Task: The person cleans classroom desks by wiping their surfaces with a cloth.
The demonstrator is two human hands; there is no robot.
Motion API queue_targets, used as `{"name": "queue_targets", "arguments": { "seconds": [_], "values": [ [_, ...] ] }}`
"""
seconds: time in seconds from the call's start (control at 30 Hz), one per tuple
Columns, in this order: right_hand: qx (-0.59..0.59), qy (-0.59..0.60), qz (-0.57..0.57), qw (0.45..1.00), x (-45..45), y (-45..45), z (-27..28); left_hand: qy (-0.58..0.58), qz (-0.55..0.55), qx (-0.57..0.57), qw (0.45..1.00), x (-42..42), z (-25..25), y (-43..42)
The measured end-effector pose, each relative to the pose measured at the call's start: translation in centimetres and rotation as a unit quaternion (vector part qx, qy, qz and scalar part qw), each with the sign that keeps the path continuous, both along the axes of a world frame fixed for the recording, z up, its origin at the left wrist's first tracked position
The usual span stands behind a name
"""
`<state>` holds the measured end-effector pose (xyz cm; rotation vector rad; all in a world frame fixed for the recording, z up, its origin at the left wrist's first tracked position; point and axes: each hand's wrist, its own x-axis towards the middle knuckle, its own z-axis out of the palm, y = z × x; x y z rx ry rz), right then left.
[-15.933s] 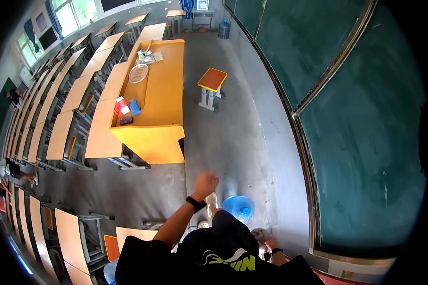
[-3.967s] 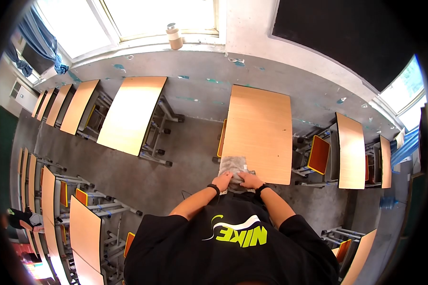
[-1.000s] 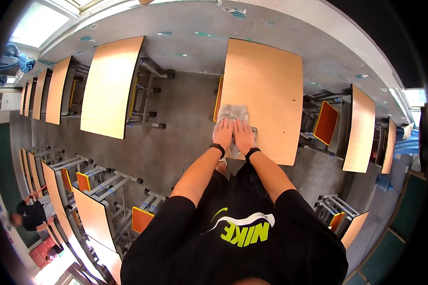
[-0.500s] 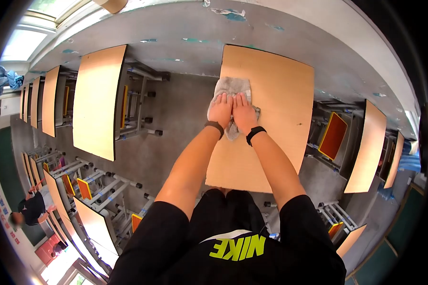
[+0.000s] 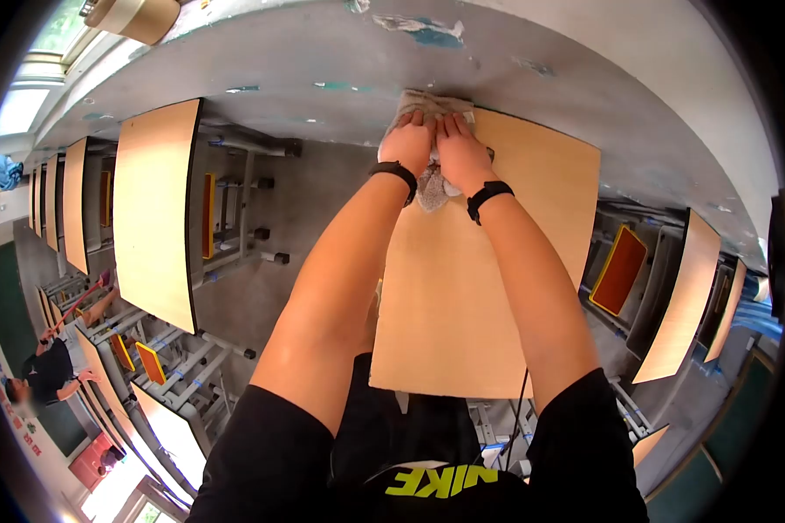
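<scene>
A grey cloth [image 5: 433, 189] lies bunched on the far left end of a light wooden desk [image 5: 471, 305], up against the wall. My left hand [image 5: 407, 144] presses flat on the cloth, its fingers stretched toward the wall. Beside it, my right hand [image 5: 463, 155] also lies on the cloth with extended fingers, thumb side close to the left hand. Part of the cloth is hidden under both hands.
More desks stand left [image 5: 157, 209] and right [image 5: 676, 296], with a red-topped stool [image 5: 619, 270] at the right. A brown and white container [image 5: 135, 17] sits on the windowsill. A person [image 5: 51, 370] holding a red-handled tool is at the far left.
Both hands and the cloth have moved forward along the desk, from its near left part to the far end by the wall. Earlier, the view showed a yellow lectern and blackboard.
</scene>
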<state>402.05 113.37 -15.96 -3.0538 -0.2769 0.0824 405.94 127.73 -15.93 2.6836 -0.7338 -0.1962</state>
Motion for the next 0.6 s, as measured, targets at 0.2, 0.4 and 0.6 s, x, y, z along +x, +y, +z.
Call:
{"name": "queue_targets", "arguments": {
  "seconds": [0.2, 0.4, 0.6],
  "values": [
    [0.037, 0.039, -0.034, 0.998, 1.4, -0.2, -0.2, -0.027, -0.003, -0.033, 0.999, 1.9, -0.8, -0.1],
    [0.083, 0.057, -0.044, 0.994, 1.3, -0.4, 0.8, -0.029, 0.02, -0.02, 0.999, 1.0, 0.4, -0.3],
    [0.122, 0.039, -0.044, 0.991, -5.5, -0.2, 1.0, 0.007, -0.051, 0.013, 0.999, -3.5, 1.7, 0.8]
  ]
}}
